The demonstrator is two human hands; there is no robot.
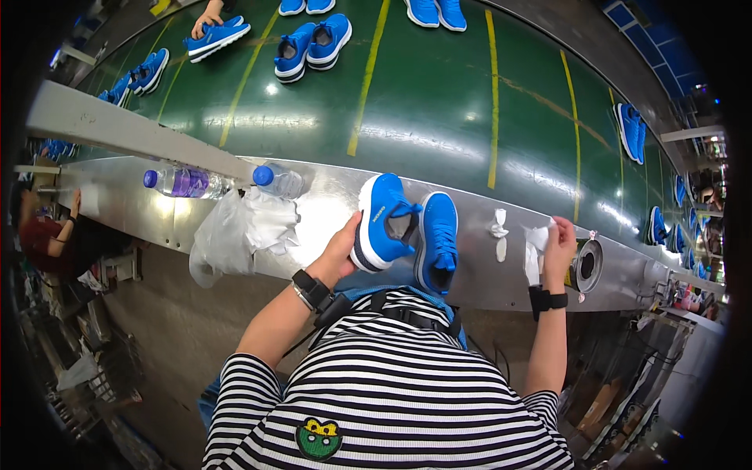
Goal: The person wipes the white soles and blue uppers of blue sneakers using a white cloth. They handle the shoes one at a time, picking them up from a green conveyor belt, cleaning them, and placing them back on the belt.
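Note:
My left hand (341, 249) is closed on a blue sneaker (382, 190) with a white sole, tilted over the metal ledge. Its mate, a second blue sneaker (439, 229), rests just to the right on the ledge. Farther right, my right hand (558, 247) pinches a white crumpled cloth or tissue (536, 240) beside a round open tin (587, 265). What the tin holds is too dark to make out. Between the sneakers and my right hand lies a small white crumpled scrap (498, 224).
Beyond the metal ledge (478, 270) runs a green conveyor belt (431, 102) with yellow lines, carrying several blue sneakers (313, 45). Another person's hand (207, 21) touches one at far left. Bottles (188, 183), a plastic bag (219, 239) and a metal beam (133, 129) stand left.

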